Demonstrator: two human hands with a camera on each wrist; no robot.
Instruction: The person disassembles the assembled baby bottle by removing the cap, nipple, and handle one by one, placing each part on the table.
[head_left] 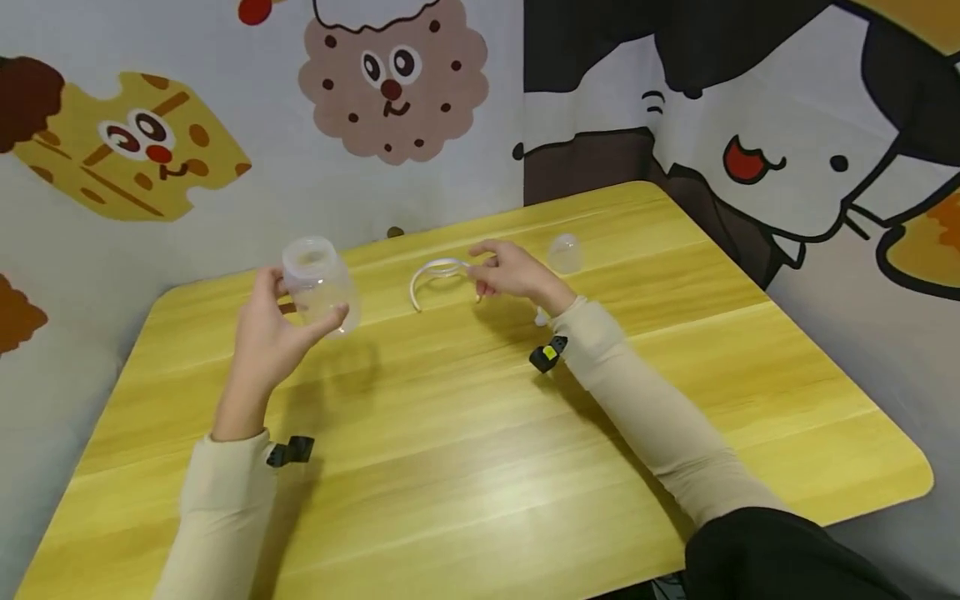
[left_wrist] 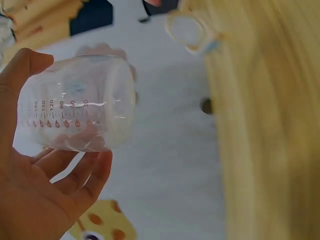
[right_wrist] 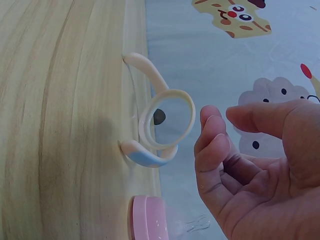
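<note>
My left hand grips a clear baby bottle around its body, lifted above the table. Red measuring marks run along the bottle's side in the left wrist view, where the fingers and thumb curl about it. Over the far part of the table, my right hand is beside a white bottle handle ring with two curved grips. The ring stands on its grip ends. In the right wrist view, the right fingers are loosely bent, with a gap between thumb and fingertips and nothing held.
A pink bottle collar with a clear nipple stands on the table near the ring, mostly hidden behind the right wrist in the head view. A clear domed cap is beyond it. The wooden table meets a cartoon-printed wall covering.
</note>
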